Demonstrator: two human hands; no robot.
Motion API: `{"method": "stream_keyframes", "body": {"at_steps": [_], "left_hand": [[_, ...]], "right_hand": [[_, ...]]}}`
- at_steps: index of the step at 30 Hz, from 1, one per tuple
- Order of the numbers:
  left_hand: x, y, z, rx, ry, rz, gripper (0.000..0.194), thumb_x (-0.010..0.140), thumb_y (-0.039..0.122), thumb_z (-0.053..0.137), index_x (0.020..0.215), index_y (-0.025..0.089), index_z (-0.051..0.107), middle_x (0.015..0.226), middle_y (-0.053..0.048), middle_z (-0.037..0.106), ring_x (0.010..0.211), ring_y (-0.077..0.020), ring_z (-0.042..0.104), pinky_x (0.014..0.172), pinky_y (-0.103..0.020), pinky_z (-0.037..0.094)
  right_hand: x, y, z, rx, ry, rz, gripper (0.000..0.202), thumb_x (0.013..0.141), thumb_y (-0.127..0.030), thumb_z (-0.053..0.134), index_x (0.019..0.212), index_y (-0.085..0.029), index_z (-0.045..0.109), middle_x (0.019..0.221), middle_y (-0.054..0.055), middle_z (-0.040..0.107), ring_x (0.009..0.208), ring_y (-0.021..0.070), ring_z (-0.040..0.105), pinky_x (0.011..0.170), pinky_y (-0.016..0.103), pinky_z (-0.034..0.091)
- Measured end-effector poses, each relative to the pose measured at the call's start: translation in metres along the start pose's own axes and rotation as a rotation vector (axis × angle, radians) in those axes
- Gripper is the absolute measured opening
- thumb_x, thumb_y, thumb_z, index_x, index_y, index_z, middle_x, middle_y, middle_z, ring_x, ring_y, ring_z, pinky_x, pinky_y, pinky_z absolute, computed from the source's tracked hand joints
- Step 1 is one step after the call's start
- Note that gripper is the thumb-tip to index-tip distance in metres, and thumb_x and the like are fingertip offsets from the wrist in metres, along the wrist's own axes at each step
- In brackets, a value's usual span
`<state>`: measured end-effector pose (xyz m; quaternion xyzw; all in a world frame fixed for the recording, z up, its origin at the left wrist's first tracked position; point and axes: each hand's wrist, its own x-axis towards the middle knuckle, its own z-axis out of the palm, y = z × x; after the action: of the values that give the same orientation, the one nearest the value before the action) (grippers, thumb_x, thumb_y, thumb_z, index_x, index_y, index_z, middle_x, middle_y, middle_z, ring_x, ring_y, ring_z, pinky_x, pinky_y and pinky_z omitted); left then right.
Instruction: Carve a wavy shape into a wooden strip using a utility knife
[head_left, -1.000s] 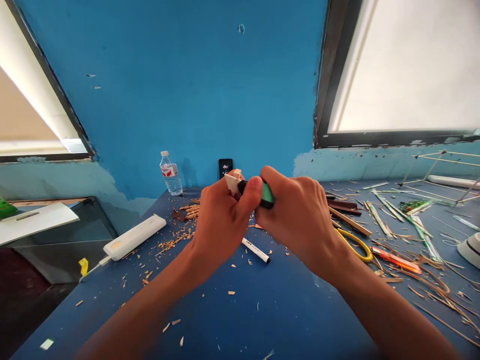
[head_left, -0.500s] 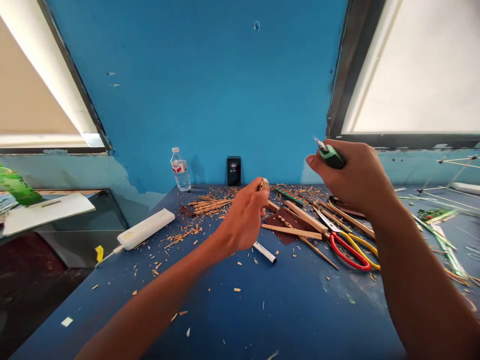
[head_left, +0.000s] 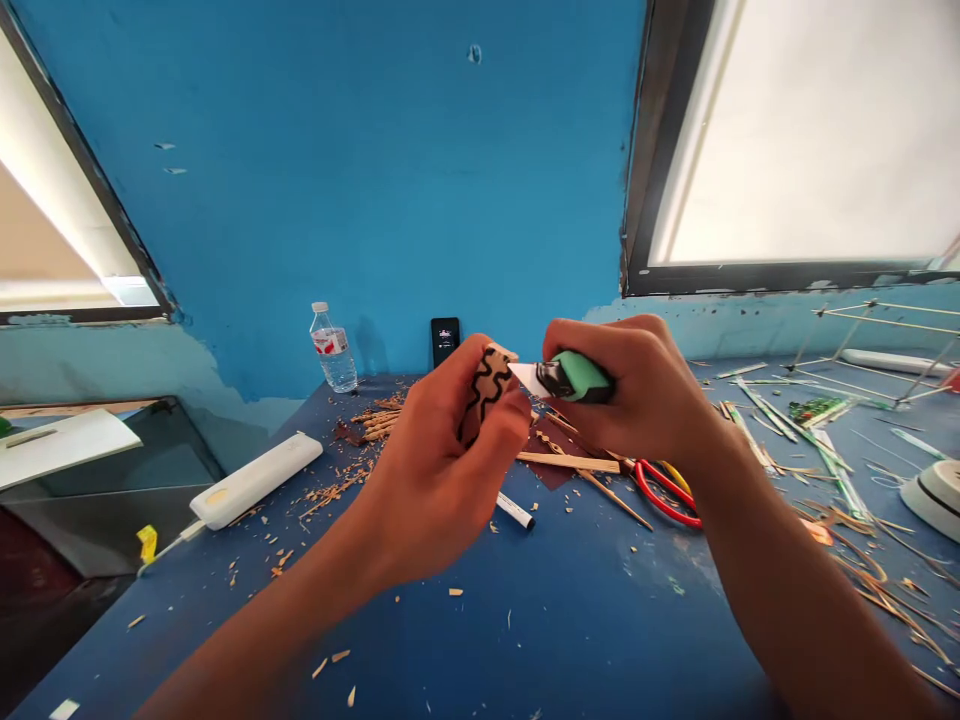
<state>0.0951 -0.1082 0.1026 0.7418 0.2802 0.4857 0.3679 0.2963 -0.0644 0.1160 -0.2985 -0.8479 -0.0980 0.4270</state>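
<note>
One small wooden piece (head_left: 491, 382), drawn over with black wavy lines, sat above the middle of the table (head_left: 585, 620) on my feed. I had the left hand (head_left: 442, 450) clamped on it, thumb and fingers pressed around its sides. At its upper right edge stood the pale blade tip of a green-and-black cutter (head_left: 581, 377); I couldn't tell whether it had bitten in. The right hand (head_left: 637, 390) was wrapped tightly around that handle, so the two hands were close together but not touching each other. Below them I saw a white marker (head_left: 516, 511) lying on the blue surface, with a flat wooden strip (head_left: 570, 461) and red-handled scissors (head_left: 667, 505) to its right. Farther out, a white oblong device (head_left: 259, 480) lay at the left, while a water bottle (head_left: 334, 350) and a dark phone (head_left: 445, 340) stood near the blue wall (head_left: 405, 180).
</note>
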Motion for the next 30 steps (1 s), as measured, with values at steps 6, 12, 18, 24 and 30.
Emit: {"method": "stream_keyframes", "body": {"at_steps": [6, 12, 18, 24, 30], "left_hand": [[-0.003, 0.004, 0.000, 0.123, 0.035, 0.090, 0.026, 0.091, 0.021, 0.071, 0.079, 0.022, 0.048, 0.057, 0.010, 0.039, 0.050, -0.0055, 0.031, 0.044, -0.019, 0.024], [-0.004, 0.002, 0.000, 0.209, 0.123, 0.085, 0.037, 0.084, 0.026, 0.080, 0.075, 0.021, 0.045, 0.055, 0.011, 0.042, 0.050, -0.0055, 0.030, 0.044, -0.020, 0.021], [-0.001, 0.001, 0.001, 0.257, 0.175, 0.132, 0.042, 0.084, 0.035, 0.081, 0.070, 0.021, 0.043, 0.054, 0.010, 0.035, 0.049, -0.0058, 0.026, 0.044, -0.022, 0.019], [0.009, -0.005, 0.003, 0.205, 0.273, 0.138, 0.048, 0.086, 0.036, 0.078, 0.064, 0.021, 0.038, 0.055, 0.008, 0.032, 0.050, -0.0073, 0.025, 0.042, -0.024, 0.021], [0.018, -0.021, 0.008, 0.136, 0.284, 0.077, 0.050, 0.093, 0.033, 0.069, 0.061, 0.021, 0.032, 0.054, 0.009, 0.024, 0.050, -0.0070, 0.020, 0.041, -0.023, 0.018]], "right_hand": [[-0.001, -0.007, 0.004, 0.041, -0.027, 0.016, 0.019, 0.068, -0.018, 0.061, 0.073, -0.025, 0.044, 0.052, -0.009, 0.035, 0.049, 0.0095, 0.029, 0.050, 0.024, 0.023], [-0.001, -0.009, 0.007, 0.079, -0.012, -0.044, 0.020, 0.067, -0.020, 0.061, 0.074, -0.025, 0.043, 0.055, -0.009, 0.035, 0.056, 0.0109, 0.020, 0.049, 0.025, 0.021], [0.000, -0.020, 0.009, 0.076, -0.041, 0.039, 0.012, 0.065, -0.021, 0.058, 0.072, -0.024, 0.048, 0.054, -0.008, 0.041, 0.053, 0.0108, 0.025, 0.050, 0.027, 0.019], [0.002, -0.032, 0.025, -0.048, 0.050, 0.214, 0.022, 0.068, -0.021, 0.060, 0.071, -0.025, 0.039, 0.054, -0.006, 0.043, 0.049, 0.0099, 0.027, 0.051, 0.029, 0.017], [0.009, -0.019, 0.037, -0.252, 0.305, 0.391, 0.029, 0.079, -0.022, 0.059, 0.070, -0.026, 0.032, 0.054, -0.007, 0.028, 0.053, 0.0123, 0.012, 0.052, 0.030, 0.019]]}}
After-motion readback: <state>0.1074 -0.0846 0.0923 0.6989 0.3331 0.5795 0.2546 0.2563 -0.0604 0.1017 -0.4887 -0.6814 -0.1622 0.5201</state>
